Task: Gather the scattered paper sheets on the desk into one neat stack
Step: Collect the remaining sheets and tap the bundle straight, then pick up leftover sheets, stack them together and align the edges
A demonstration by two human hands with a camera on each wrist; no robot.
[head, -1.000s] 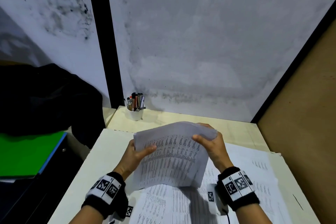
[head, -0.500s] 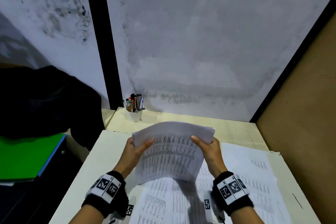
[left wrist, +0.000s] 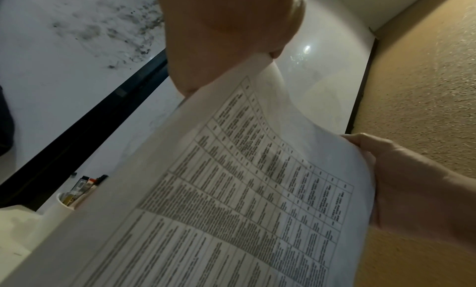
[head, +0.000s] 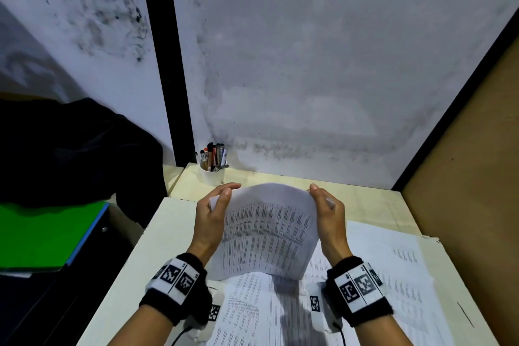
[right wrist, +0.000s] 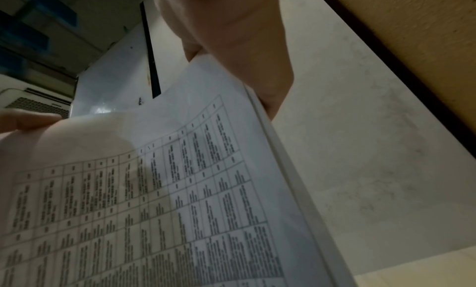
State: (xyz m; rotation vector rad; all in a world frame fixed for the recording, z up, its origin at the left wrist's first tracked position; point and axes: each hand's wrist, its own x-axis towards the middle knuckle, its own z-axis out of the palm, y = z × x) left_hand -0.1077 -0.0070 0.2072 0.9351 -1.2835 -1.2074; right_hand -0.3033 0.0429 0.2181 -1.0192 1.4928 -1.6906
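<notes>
Head view: a bundle of printed sheets (head: 269, 230) is held upright above the desk (head: 134, 261), its lower edge hanging just over the loose sheets (head: 393, 267) spread flat on the desktop. The bundle is gripped at its two side edges. The left hand (head: 213, 213) is seen with its thumb on the printed face and its fingers curled round the back of the left edge; the right hand (head: 327, 213) is closed on the right edge in the same way. The top of the bundle is bowed backwards between the two hands.

From the left wrist, the table print on the bundle (left wrist: 257, 189) is seen close, with the left hand (left wrist: 224, 33) clamped on the near edge and the right hand (left wrist: 412, 179) on the far one. From the right wrist, several layered sheet edges are shown along the bundle (right wrist: 154, 199) beside the right hand (right wrist: 239, 43).

A white cup (head: 212, 174) filled with pens is set at the back left corner of the desk, well apart from the bundle. A green folder (head: 42, 236) is seen to the left, off the desk.
</notes>
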